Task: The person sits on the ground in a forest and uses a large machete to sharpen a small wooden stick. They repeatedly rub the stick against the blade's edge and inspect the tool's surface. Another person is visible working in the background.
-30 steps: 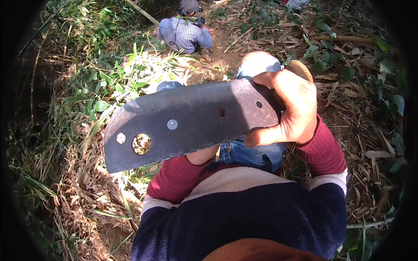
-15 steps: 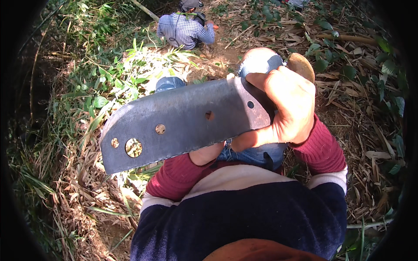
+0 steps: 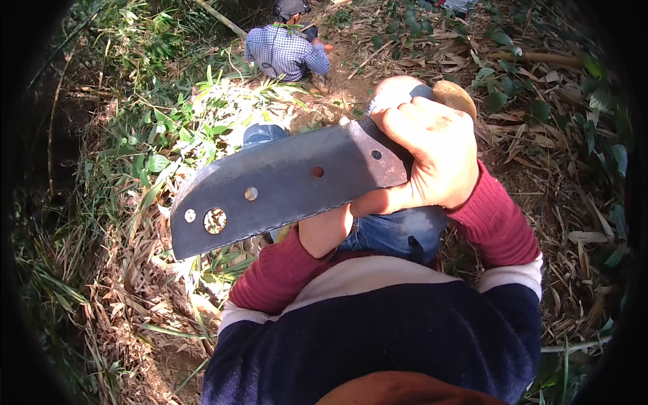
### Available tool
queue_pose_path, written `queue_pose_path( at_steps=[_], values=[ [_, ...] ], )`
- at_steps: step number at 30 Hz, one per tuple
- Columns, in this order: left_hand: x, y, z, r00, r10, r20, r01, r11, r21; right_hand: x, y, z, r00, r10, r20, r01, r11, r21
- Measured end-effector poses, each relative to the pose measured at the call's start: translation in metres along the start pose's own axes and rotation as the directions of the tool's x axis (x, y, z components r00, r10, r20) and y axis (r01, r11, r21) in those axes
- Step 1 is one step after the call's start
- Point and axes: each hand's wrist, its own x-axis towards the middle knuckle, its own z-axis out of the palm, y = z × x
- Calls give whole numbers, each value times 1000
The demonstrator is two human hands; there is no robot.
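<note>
Grip: right hand [image 3: 435, 145] curled round tan, rounded wooden handle [image 3: 455, 98], probably for firm control. Broad, dark-grey, perforated metal blade [image 3: 283, 179] extends left, flat face to view, over blue denim jeans [image 3: 395, 229]. Left hand [image 3: 327, 228] mostly behind it; hold cannot be told. Far: crouched person [image 3: 280, 54], checked shirt.

harsh sunlight bleaches the right hand [image 3: 432, 152] and far leaves [image 3: 266, 98]; shadow darkens the left brush [image 3: 54, 263]; black rounds the corners.
</note>
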Motion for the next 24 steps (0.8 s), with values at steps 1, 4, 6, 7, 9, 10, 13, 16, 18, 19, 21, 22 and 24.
queue_pose_path(
  at_steps=[1, 4, 6, 7, 9, 10, 13, 16, 18, 19, 21, 22, 24],
  values=[
    [3, 0, 0, 1000, 16, 0, -16, 999, 29, 2, 8, 0, 1000, -30, -2, 30, 1000, 4],
    [5, 2, -4, 997, 81, 0, -79, 973, 218, 8, 20, -4, 999, 44, 23, -43, 997, -69],
    [-4, 15, 1, 981, 190, -29, -168, 921, 352, 17, 30, -15, 979, 205, 25, -195, 957, -214],
    [-15, 30, 13, 969, 242, -49, -218, 932, 291, 25, 69, -24, 907, 414, -71, -416, 861, -292],
    [-19, 45, 25, 978, 105, -182, -85, 990, 114, 4, 114, -52, 771, 615, -164, -632, 712, -306],
    [-2, 42, 17, 982, 79, -170, -66, 995, 80, 1, 121, -68, 770, 606, -198, -637, 718, -282],
    [17, 33, 4, 988, -79, -132, 73, 996, -51, -18, 95, -62, 790, 581, -196, -472, 780, 412],
    [25, 39, 5, 994, -79, -77, 67, 986, -150, -11, 49, -41, 844, 525, -108, -367, 713, 597],
    [25, 35, 3, 994, -94, -56, 84, 982, -167, -8, 27, -37, 877, 479, -42, -390, 760, 520],
    [24, 33, 2, 994, -95, -53, 87, 985, -149, -8, 20, -29, 900, 432, -59, -349, 795, 497],
    [17, 25, -1, 992, -102, -68, 92, 985, -143, -4, 9, -18, 953, 295, -75, -243, 886, 394],
    [14, 22, -1, 991, -107, -81, 94, 983, -155, 0, 6, -18, 980, 183, -74, -152, 938, 311],
    [10, 20, 0, 986, -165, -33, 150, 950, -273, 6, 0, -15, 996, 48, -78, -31, 976, 213]
  ],
)
